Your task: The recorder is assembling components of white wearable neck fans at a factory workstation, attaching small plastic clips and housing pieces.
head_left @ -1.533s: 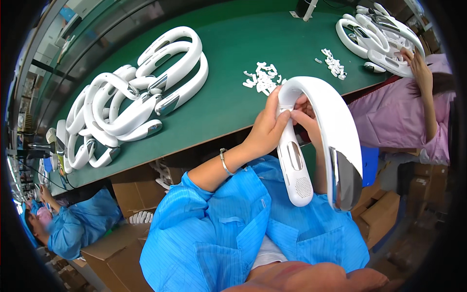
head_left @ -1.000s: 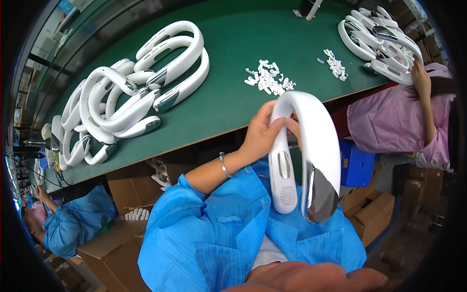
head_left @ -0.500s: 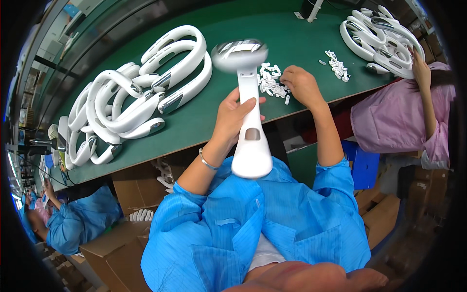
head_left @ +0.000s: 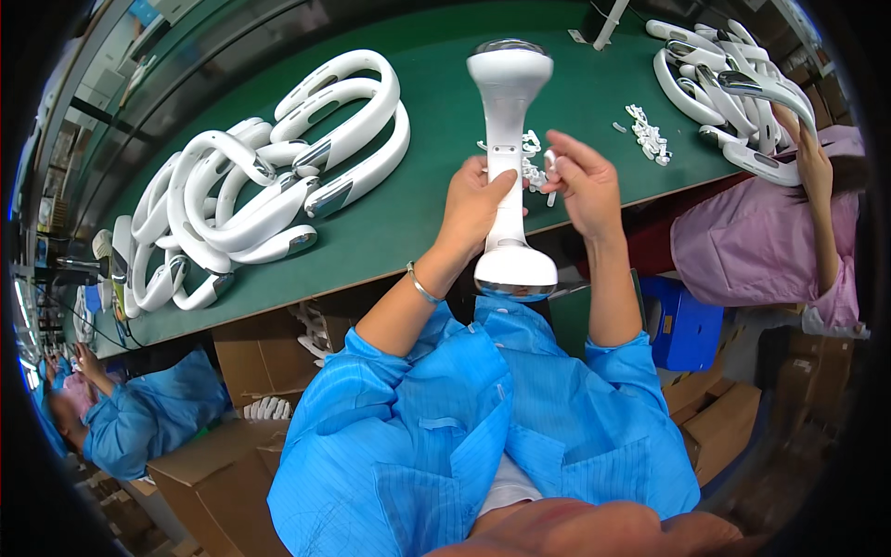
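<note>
My left hand (head_left: 469, 212) is wrapped round the middle of a white U-shaped neckband device (head_left: 507, 221), held above the near edge of the table. Its two thick ends point away from me and toward me, both with shiny chrome faces. Close by on the right, my right hand (head_left: 591, 193) is raised, pinching a small white plastic piece (head_left: 550, 161) between thumb and fingers. Behind the device and that hand lies a loose pile of similar small white pieces (head_left: 532, 174), partly hidden by both.
Several white neckband devices (head_left: 357, 130) are heaped on the green table (head_left: 436, 121) to the left. Farther right lie more small pieces (head_left: 650, 139) and another heap of neckbands (head_left: 733, 84), where a pink-sleeved person (head_left: 761, 232) works. Below stand a blue bin (head_left: 687, 325) and cardboard boxes (head_left: 223, 483).
My left hand has moved slightly right and turned the neckband, so the near end now shows its chrome face. My right hand has lifted from the pile with a small white piece.
</note>
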A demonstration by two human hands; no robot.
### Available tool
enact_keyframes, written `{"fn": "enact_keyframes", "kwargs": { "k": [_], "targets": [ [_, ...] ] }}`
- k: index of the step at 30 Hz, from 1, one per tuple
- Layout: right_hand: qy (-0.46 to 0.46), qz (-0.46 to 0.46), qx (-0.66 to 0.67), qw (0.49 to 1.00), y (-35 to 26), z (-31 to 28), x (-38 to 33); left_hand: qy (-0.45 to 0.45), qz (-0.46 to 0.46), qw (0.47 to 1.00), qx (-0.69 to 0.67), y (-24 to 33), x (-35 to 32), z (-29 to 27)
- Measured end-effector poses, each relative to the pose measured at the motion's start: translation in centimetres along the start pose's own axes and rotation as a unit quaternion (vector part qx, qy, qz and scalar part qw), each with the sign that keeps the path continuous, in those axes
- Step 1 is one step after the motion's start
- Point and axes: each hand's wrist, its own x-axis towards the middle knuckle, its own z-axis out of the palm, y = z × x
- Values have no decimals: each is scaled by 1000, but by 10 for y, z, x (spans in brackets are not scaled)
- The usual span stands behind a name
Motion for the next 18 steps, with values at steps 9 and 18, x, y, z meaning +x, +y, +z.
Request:
{"fn": "enact_keyframes", "kwargs": {
  "k": [9,18],
  "targets": [
    [72,26,73,994,7,30,-15,-48,18,998,27,-7,-4,8],
    [79,1,-96,992,4,32,-27,-69,45,997,16,-6,-21,17]
  ]
}}
